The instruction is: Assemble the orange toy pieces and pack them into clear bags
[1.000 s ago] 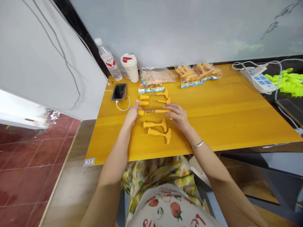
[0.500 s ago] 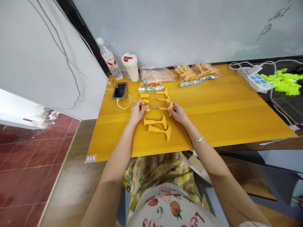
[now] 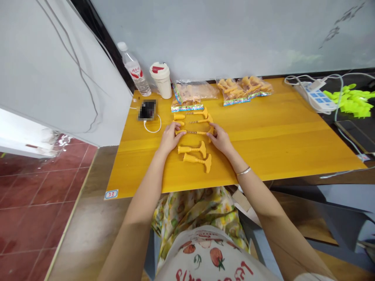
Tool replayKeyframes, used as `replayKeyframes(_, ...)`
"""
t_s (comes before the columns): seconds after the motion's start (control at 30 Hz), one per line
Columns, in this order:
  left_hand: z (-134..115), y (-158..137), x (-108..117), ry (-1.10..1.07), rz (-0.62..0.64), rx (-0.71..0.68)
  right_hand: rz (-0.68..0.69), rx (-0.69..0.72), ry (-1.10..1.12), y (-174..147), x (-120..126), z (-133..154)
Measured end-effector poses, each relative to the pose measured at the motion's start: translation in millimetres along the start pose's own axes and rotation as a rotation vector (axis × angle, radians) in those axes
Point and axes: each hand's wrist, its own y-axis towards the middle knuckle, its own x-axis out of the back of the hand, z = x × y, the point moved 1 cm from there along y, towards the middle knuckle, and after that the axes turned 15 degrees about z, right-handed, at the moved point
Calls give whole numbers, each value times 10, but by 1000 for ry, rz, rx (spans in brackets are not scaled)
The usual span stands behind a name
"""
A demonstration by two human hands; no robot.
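We have our L arm [image 3: 142,199] and R arm [image 3: 265,207] out in front, w/ one on each side of our body. They slant in twd the middle. Our L wrist [image 3: 163,151] and R wrist [image 3: 235,159] are well apart, w/ our hands nr each other but not touching. Our L hand [image 3: 169,137] points fwd and a bit R, w/ thumb & fingertips in a small pinch. Our R hand [image 3: 222,139] points fwd and L, its thumb & pointer finger pinched too. The backs of both hands face up.
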Motion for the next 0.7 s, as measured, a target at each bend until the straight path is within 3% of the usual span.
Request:
replayKeyframes(0.13, 19, -71, 124, 119, 64, -39, -40, 18, -55, -20, -19, 4)
replayKeyframes(0.3, 98, -96, 128, 57, 92, 22, -49, 36, -76, -35, -41, 8)
replayKeyframes(0.7, 67, -84, 49, 115, -113, -22, -92, 37, -17, -117, -16, 132)
